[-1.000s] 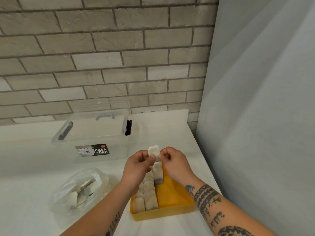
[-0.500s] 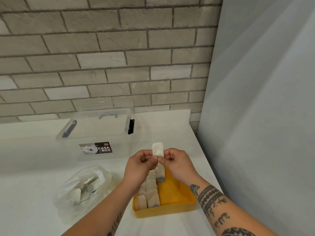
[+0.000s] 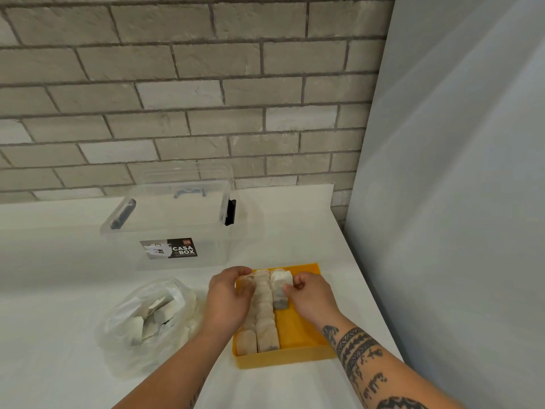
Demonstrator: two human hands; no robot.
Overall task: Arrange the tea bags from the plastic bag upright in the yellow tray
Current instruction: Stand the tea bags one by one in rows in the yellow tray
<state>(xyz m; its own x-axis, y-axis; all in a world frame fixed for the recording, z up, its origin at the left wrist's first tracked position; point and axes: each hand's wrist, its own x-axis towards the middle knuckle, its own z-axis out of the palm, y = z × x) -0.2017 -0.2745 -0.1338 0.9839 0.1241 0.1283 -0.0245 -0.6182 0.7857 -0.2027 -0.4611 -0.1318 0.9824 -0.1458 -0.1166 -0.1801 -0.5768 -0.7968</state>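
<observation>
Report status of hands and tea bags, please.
Left hand on the filled rows. Right hand pinches a tea bag upright in the yellow tray. Nothing blocks; plastic bag holds more.

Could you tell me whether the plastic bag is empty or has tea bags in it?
Not empty: several pale tea bags show through the plastic bag, lying left of the yellow tray.

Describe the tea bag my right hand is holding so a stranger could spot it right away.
On the white counter, look in the yellow tray near the clear storage box. Right of its two long tan rows stands a short third row at the far end. The tea bag pinched by the right hand there is noticeably whiter.
</observation>
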